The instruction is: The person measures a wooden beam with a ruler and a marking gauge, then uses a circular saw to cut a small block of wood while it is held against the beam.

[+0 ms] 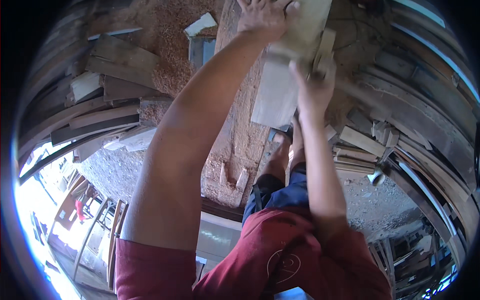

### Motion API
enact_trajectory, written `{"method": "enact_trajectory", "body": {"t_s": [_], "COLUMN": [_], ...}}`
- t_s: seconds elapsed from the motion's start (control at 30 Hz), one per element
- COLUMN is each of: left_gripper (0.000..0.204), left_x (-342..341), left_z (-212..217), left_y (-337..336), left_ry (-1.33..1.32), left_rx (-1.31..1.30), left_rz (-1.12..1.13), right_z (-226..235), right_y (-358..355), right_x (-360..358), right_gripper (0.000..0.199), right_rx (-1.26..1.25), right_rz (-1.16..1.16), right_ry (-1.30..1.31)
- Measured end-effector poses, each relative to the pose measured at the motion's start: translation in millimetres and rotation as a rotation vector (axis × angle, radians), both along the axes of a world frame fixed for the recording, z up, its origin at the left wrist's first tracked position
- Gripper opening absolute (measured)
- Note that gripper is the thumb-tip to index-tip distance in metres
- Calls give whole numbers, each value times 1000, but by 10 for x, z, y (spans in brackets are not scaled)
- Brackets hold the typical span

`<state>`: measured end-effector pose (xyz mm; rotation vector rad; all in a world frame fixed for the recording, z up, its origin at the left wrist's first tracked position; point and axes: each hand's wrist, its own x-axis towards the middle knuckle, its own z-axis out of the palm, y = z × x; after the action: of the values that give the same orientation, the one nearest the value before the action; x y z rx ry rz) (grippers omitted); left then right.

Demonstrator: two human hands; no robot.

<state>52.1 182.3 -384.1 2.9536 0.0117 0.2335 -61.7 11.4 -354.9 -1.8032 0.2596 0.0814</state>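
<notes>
A pale, flat wooden board (276, 95) lies lengthwise on a rough wooden bench (240, 107) covered in shavings. At the top edge of the view my left hand (262, 20) rests at the board's left side, fingers spread and partly cut off by the frame. My right hand (317, 87), smeared by motion, is at the board's right edge. Its thumb points up over the board, and its fingers are around a short wooden strip (326, 44). The fingertips are too blurred to make out clearly.
Offcuts (117, 65) are piled on the left, beside sawdust (172, 65) and a small box-like piece (201, 47). Long planks (425, 110) and short wood strips (355, 155) lie on the right. A forked wooden piece (234, 180) sits at the bench's near end, left of my legs.
</notes>
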Motion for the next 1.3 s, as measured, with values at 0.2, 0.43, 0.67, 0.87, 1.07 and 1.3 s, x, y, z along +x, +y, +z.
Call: {"method": "enact_trajectory", "body": {"t_s": [0.2, 0.43, 0.67, 0.87, 1.07, 1.3], "left_gripper": [58, 57, 57, 57, 63, 41], "left_x": [-89, -47, -50, -8, 83, -1231], "left_z": [-30, 72, 18, 59, -86, 0], "left_y": [91, -46, -29, -34, 288, -433], "left_ry": [78, 115, 71, 90, 201, -207], "left_rx": [-56, -24, -37, -29, -245, -431], "left_rz": [21, 7, 18, 19, 35, 870], "right_z": [292, 144, 137, 158, -49, -48], "right_y": [-54, -88, -158, -38, 148, 63], "right_x": [-864, -831, -1219, -767, 266, 287], "right_gripper": [94, 89, 91, 89, 80, 84], "right_rx": [-44, -166, -71, -74, 76, -60], "right_rz": [90, 42, 75, 15, 75, 6], "right_ry": [291, 163, 220, 74, -80, 45]}}
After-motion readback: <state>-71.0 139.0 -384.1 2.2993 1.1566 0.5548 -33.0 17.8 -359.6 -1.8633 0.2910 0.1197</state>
